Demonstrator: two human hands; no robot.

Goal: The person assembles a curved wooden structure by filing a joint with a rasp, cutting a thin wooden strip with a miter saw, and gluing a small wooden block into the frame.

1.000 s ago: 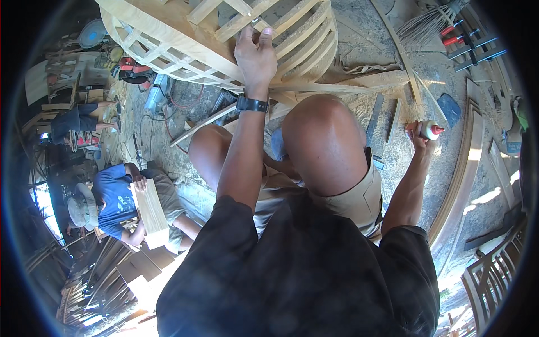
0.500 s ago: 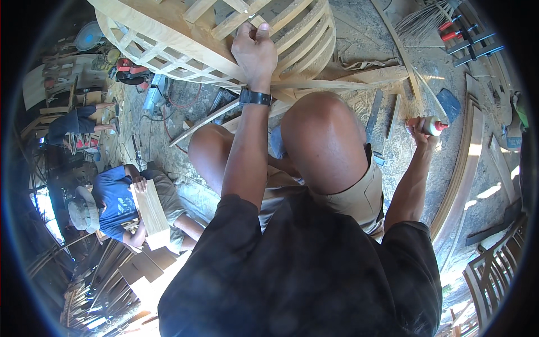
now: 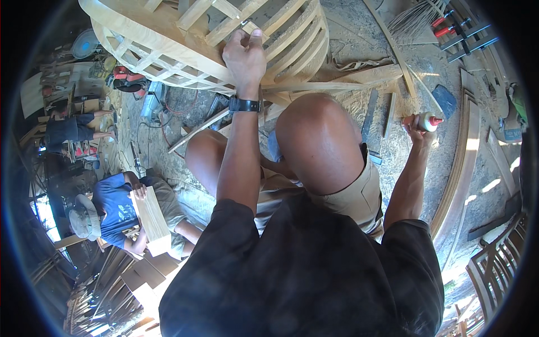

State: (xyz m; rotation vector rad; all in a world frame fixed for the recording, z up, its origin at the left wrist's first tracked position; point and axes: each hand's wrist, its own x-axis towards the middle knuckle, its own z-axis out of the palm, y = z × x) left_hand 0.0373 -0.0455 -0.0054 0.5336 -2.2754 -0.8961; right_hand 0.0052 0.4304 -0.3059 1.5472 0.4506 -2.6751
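Because the frame (image 3: 151, 36) sits just ahead of the knees (image 3: 319, 140), the left hand (image 3: 245, 59) reaches its slat (image 3: 224, 29); whether the fingers grasp it cannot be told. Well apart, the right hand (image 3: 418, 132) grasps the bottle (image 3: 424, 122) by its body, leaving the nozzle (image 3: 436, 121) uncovered.

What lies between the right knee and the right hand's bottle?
In the head view, a dark flat strip and a narrower strip lie there on the floor.

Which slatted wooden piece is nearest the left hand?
The large curved frame at the top of the view: the left hand is right at it. The other slatted piece, at lower right, is well away from that hand.
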